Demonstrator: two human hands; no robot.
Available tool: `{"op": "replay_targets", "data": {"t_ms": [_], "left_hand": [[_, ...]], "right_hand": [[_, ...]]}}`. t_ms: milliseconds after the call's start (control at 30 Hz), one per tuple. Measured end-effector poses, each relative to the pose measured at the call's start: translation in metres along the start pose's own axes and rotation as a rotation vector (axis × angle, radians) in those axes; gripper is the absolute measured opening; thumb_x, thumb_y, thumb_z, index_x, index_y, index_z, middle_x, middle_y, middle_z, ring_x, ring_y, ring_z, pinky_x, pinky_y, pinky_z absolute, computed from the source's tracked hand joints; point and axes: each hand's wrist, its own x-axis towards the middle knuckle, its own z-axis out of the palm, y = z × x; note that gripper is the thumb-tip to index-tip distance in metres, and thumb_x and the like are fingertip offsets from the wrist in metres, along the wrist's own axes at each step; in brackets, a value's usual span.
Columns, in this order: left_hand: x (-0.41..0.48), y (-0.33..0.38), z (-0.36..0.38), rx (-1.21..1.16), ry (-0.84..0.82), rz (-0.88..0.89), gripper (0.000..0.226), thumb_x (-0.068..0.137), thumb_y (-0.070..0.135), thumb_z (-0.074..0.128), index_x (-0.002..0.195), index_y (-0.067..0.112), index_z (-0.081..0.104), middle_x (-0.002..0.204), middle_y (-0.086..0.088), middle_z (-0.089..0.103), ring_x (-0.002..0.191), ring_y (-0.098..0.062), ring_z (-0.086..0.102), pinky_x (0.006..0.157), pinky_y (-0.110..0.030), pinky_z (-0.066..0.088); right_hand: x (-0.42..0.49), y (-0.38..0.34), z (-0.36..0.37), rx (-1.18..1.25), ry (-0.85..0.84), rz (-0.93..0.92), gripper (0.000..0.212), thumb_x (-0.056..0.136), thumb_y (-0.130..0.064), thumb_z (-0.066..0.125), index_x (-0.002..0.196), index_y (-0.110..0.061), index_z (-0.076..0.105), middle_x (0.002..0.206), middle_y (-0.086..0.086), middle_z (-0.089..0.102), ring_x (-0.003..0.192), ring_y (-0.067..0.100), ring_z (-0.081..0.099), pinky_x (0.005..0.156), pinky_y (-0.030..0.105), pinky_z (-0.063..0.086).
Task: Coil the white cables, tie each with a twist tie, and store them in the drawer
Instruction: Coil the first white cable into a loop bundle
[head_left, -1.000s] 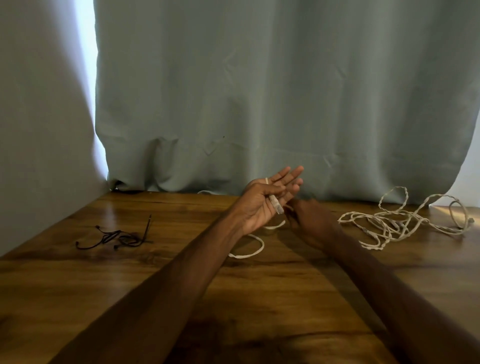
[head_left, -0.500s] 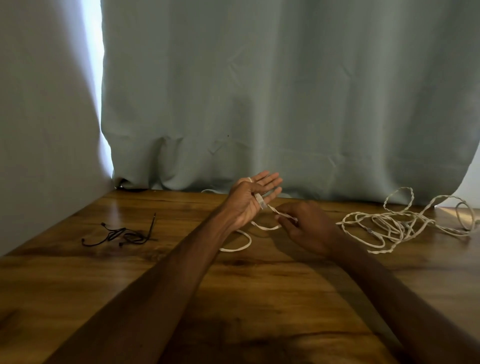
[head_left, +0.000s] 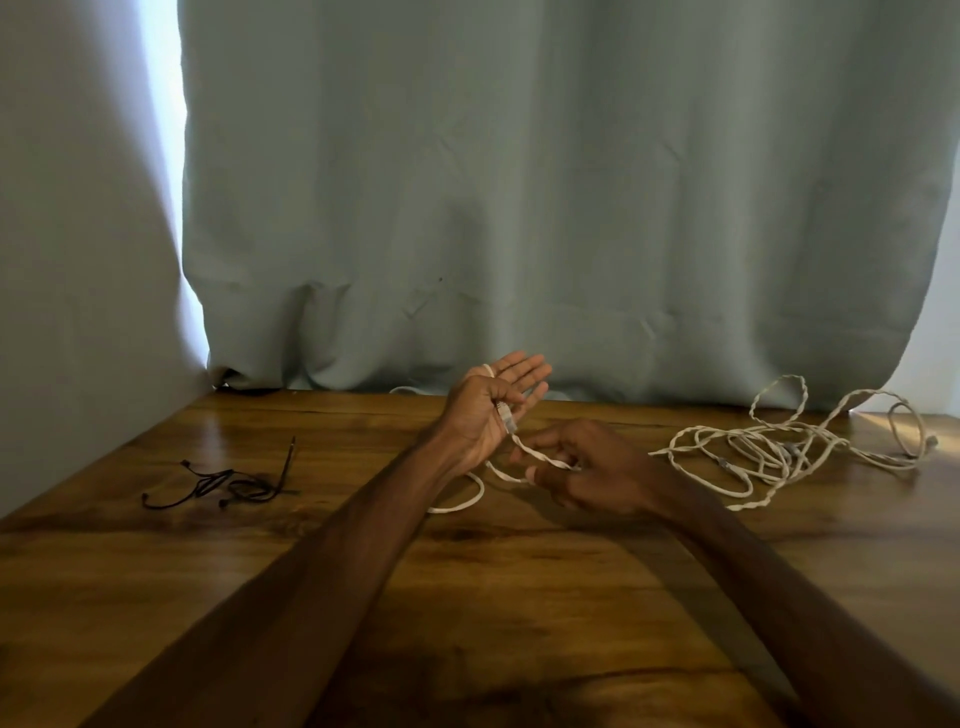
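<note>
Pinned under our thumb, the plug (head_left: 506, 420) of the white cable (head_left: 527, 451) lies against the palm of our left hand (head_left: 480, 415), whose fingers stay straight and point up and away. A turn of the same cable shows over the top edge of that hand. From the plug the line runs down and to the right into our right hand (head_left: 592, 473), just beside the left hand and lower, where thumb and fingertips pinch it. Below the left hand's wrist, a slack loop (head_left: 467, 500) of the cable rests on the wooden table (head_left: 467, 597).

Well to the right of the left hand lies a tangle of white cable (head_left: 763, 452), loose and uncoiled, apart from both hands. Well to the left of the left hand lie the black twist ties (head_left: 228, 486) in a small heap. Behind the left hand hangs a grey-green curtain (head_left: 519, 208), and far to its left stands a pale wall (head_left: 78, 234). Nothing lies between our hands and the cable.

A second ago the right hand sat tucked close under the left hand's fingers; it has since drawn down and toward us, and the stretch of cable between the hands is longer.

Our left forearm covers part of the slack loop, and a short white arc behind the left hand vanishes at the curtain's hem. Whether the tangle joins the held cable we cannot tell.
</note>
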Motion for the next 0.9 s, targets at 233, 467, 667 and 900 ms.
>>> {"op": "replay_targets", "data": {"t_ms": [233, 467, 667, 900], "left_hand": [[0.004, -0.007, 0.004, 0.429, 0.055, 0.011, 0.074, 0.088, -0.030, 0.032, 0.154, 0.002, 0.024, 0.154, -0.019, 0.046, 0.136, -0.036, 0.052, 0.097, -0.037, 0.051], [0.011, 0.012, -0.013, 0.349, 0.199, -0.032, 0.063, 0.102, -0.015, 0.025, 0.157, 0.015, 0.021, 0.148, -0.023, 0.049, 0.107, -0.036, 0.066, 0.067, -0.045, 0.059], [-0.005, 0.014, -0.002, 0.407, 0.128, -0.075, 0.031, 0.113, 0.014, 0.024, 0.139, 0.012, 0.041, 0.097, -0.009, 0.076, 0.080, -0.035, 0.073, 0.067, -0.045, 0.064], [-0.007, 0.002, 0.000, 0.724, -0.038, -0.037, 0.056, 0.102, -0.012, 0.035, 0.154, 0.005, 0.028, 0.108, -0.009, 0.073, 0.052, -0.012, 0.058, 0.050, -0.021, 0.047]], "right_hand": [[0.000, 0.000, 0.004, -0.029, 0.082, -0.042, 0.028, 0.098, -0.032, 0.066, 0.072, -0.022, 0.070, 0.063, -0.003, 0.067, 0.057, 0.020, 0.059, 0.060, 0.039, 0.048], [-0.003, 0.003, -0.014, 0.011, 0.224, 0.034, 0.012, 0.092, -0.029, 0.076, 0.091, -0.020, 0.084, 0.064, -0.013, 0.070, 0.051, -0.001, 0.055, 0.051, 0.009, 0.036], [-0.012, 0.002, -0.020, 0.155, 0.235, 0.071, 0.016, 0.091, -0.020, 0.075, 0.076, -0.023, 0.080, 0.056, -0.003, 0.066, 0.047, 0.002, 0.045, 0.048, 0.013, 0.032], [-0.016, 0.005, -0.024, 0.434, 0.331, -0.011, 0.024, 0.095, -0.019, 0.060, 0.085, -0.007, 0.079, 0.055, -0.005, 0.060, 0.051, 0.008, 0.047, 0.055, 0.024, 0.040]]}}
